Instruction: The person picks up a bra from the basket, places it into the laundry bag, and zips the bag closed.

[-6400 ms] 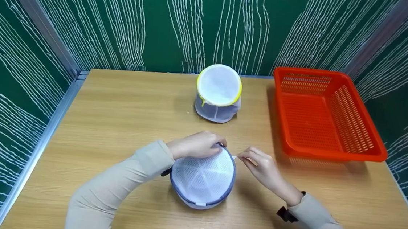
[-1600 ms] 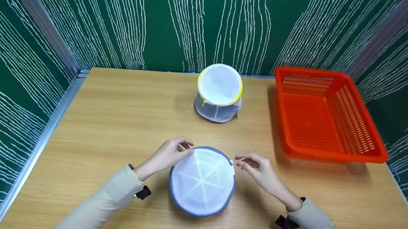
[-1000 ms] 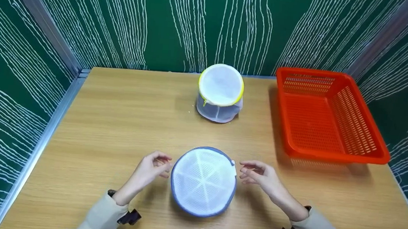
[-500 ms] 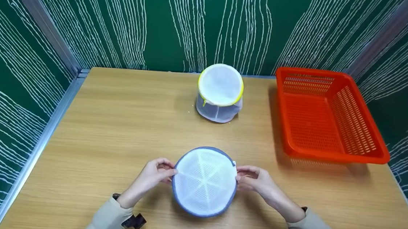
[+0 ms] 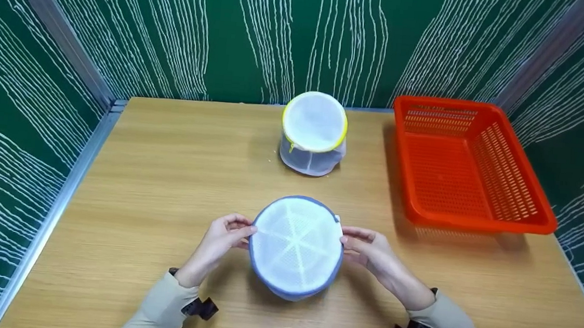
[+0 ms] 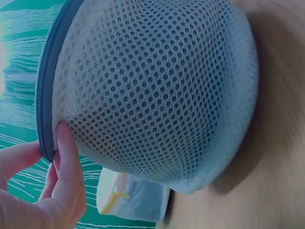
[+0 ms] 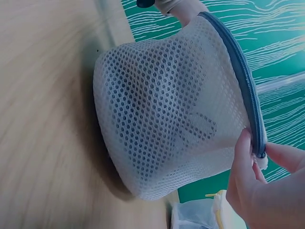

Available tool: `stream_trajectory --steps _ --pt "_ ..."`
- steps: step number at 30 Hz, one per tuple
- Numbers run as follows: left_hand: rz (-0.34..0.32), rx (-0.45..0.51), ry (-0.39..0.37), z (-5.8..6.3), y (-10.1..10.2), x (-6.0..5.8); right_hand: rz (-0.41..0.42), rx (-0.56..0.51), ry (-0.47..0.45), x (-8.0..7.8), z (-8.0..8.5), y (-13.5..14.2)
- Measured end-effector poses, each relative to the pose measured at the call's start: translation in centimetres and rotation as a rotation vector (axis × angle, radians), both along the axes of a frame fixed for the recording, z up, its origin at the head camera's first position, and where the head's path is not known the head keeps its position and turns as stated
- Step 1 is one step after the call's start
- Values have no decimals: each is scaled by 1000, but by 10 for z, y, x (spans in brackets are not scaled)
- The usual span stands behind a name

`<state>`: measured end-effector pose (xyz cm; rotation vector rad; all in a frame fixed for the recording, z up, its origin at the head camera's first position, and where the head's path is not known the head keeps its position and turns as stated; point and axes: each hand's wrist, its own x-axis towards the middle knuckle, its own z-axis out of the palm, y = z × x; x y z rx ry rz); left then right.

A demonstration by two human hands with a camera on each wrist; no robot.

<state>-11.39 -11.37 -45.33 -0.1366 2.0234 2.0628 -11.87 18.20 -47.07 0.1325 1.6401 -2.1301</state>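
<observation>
A round white mesh laundry bag [image 5: 296, 248] with a blue zipped rim stands near the front middle of the table in the head view. My left hand [image 5: 224, 239] pinches the rim at its left side, thumb on top. On the opposite side my right hand [image 5: 376, 256] pinches the rim just below the small white zip end [image 5: 337, 218]. In the left wrist view the fingers [image 6: 66, 167] grip the edge of the blue zip. The mesh wall [image 7: 157, 105] bulges below the rim in the right wrist view, and a dark shape shows faintly through it.
Behind, a smaller mesh bag with a yellow rim [image 5: 314, 121] stands upright at the back middle of the table [image 5: 177, 165]. An orange-red slotted plastic basket [image 5: 475, 223] sits at the back right. Green panels with white wavy lines [image 5: 250, 35] enclose the back and sides.
Both hands left the zip area and the far rim, moved to either side and took hold of the rim. The bag's top has since shifted slightly away from me.
</observation>
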Motion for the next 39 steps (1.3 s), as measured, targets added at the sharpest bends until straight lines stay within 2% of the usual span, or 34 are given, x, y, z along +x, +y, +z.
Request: stream_trajectory --steps 12,18,22,29,39 --pt "67 135 0 6 12 -21 -86 -193 -12 -19 11 5" --pt "112 240 30 9 20 -32 -133 -231 -8 -32 14 7" --pt "133 281 35 11 25 -40 -171 -244 -40 -42 18 9" --pt "173 358 39 9 34 -55 -225 -290 -41 -56 18 9" --pt "200 395 33 4 43 -69 -286 -340 -76 -71 17 10"
